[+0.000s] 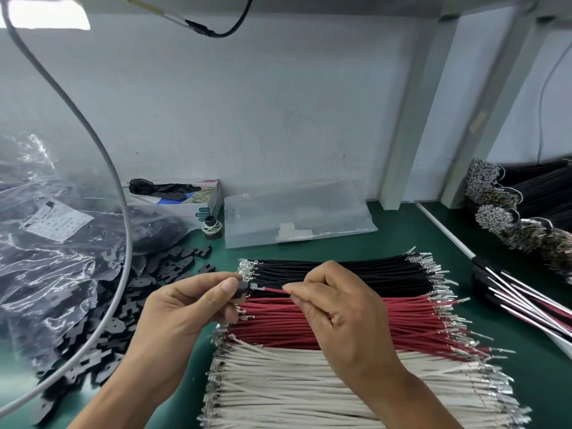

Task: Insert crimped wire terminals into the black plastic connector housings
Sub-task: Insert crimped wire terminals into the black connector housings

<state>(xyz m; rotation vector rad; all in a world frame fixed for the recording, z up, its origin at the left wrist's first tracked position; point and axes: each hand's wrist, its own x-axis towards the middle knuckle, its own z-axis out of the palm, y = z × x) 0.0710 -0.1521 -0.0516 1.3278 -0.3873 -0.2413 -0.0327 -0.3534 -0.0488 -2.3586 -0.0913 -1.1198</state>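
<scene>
My left hand pinches a small black connector housing between thumb and fingers. My right hand pinches a red wire, whose silver crimped terminal points at the housing and sits just to its right. Both hands hover above three rows of cut wires: black, red and white, all with metal terminals at their ends. Loose black housings lie heaped on the green table to the left.
Clear plastic bags of black parts fill the left side, crossed by a grey cable. A small box, a black roll and a flat clear bag stand at the back. Finished harnesses and wire bundles lie right.
</scene>
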